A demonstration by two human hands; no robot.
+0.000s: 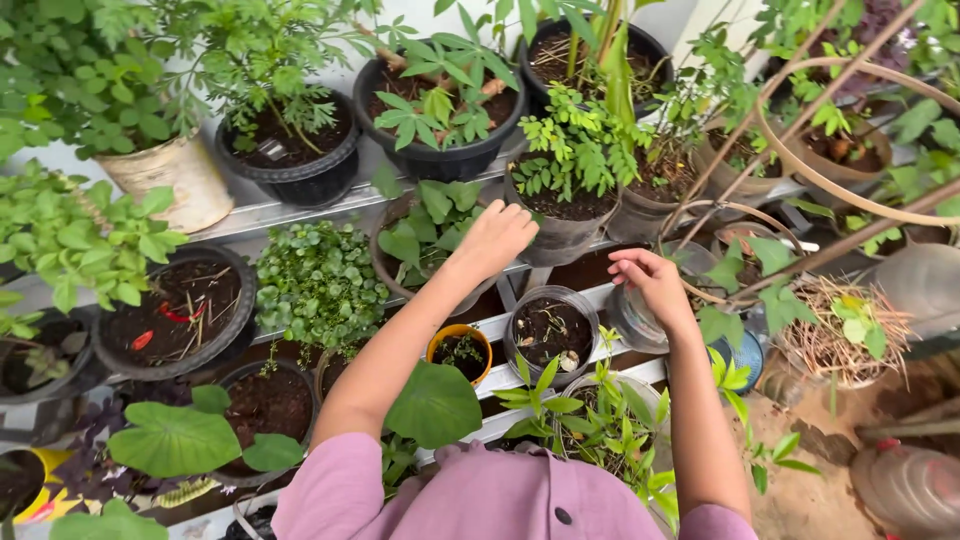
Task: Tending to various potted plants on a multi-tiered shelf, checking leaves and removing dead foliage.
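While left hand (492,238) fingers touch pot (560,232) rim

Pretty even daylight on my feed, soft shadows under the leaves, mild glare off the white wall (40,165) around ten o'clock, edges slightly bowed.

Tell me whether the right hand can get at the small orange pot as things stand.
Probably yes. The right hand hovers just above and right of the small orange pot, empty; only the grey pot of soil stands between them, low enough to pass over.
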